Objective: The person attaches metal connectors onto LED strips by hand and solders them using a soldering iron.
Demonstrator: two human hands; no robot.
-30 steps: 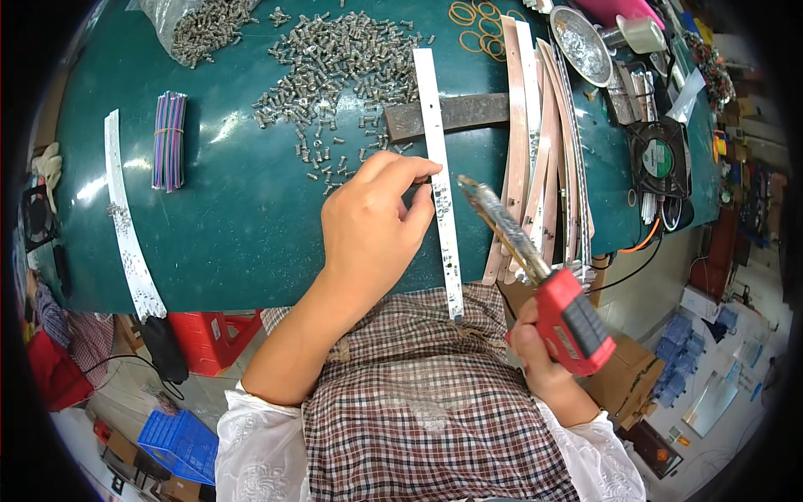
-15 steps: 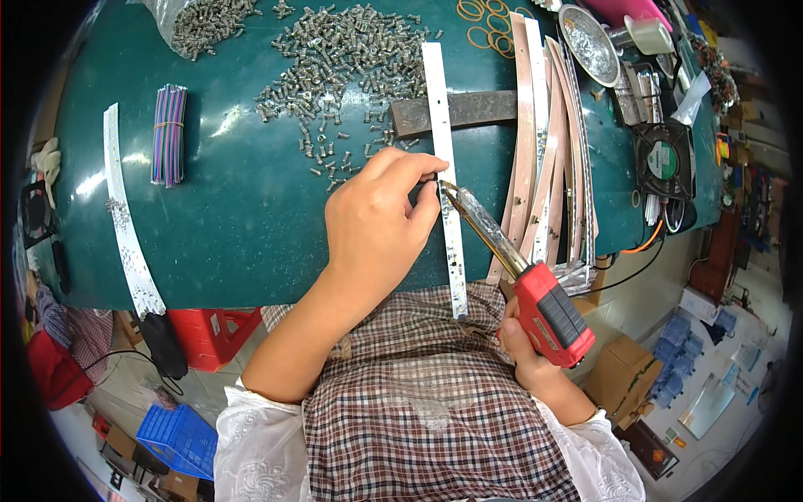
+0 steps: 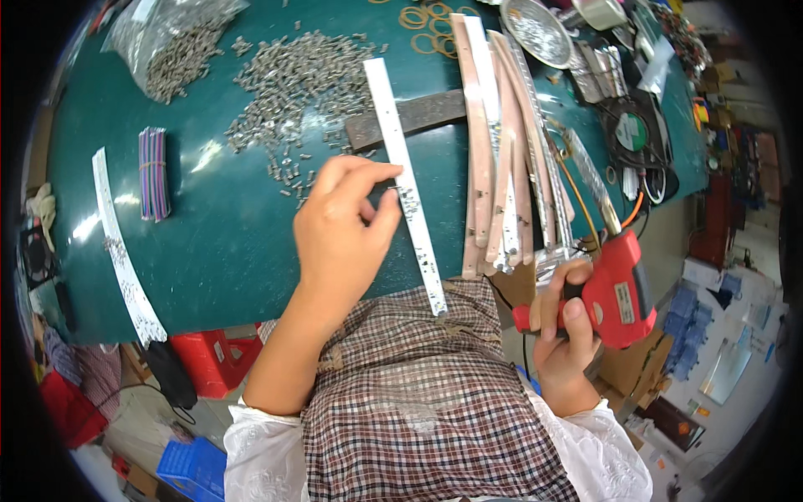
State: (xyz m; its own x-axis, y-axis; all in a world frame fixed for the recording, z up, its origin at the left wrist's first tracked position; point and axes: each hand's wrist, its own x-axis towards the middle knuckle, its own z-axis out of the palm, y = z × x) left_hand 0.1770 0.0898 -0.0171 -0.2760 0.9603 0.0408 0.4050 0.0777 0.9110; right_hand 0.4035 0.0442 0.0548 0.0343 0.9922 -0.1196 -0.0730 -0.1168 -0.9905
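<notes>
A narrow white circuit board strip (image 3: 420, 238) lies in front of me, its upper part across a dark flat bar (image 3: 431, 111). My left hand (image 3: 339, 222) is at the strip's left edge, thumb and index finger curled toward each other. Something tiny and dark shows at their tips, too small to name. My right hand (image 3: 573, 326) grips a red soldering gun (image 3: 617, 293) by its handle. The gun's long metal barrel points up and away, to the right of the strips and apart from the white one.
A heap of small metal connectors (image 3: 305, 79) lies beyond my left hand. Several copper-coloured strips (image 3: 477, 151) are stacked to the right, near rubber bands (image 3: 427, 18), a metal dish (image 3: 538, 32) and a fan (image 3: 633, 134). A wire bundle (image 3: 154, 174) and another white strip (image 3: 121, 251) are at left.
My right hand has drawn the soldering gun off the white strip, to the right, its barrel now turned upward. My left hand stays by the strip. The whole view has shifted.
</notes>
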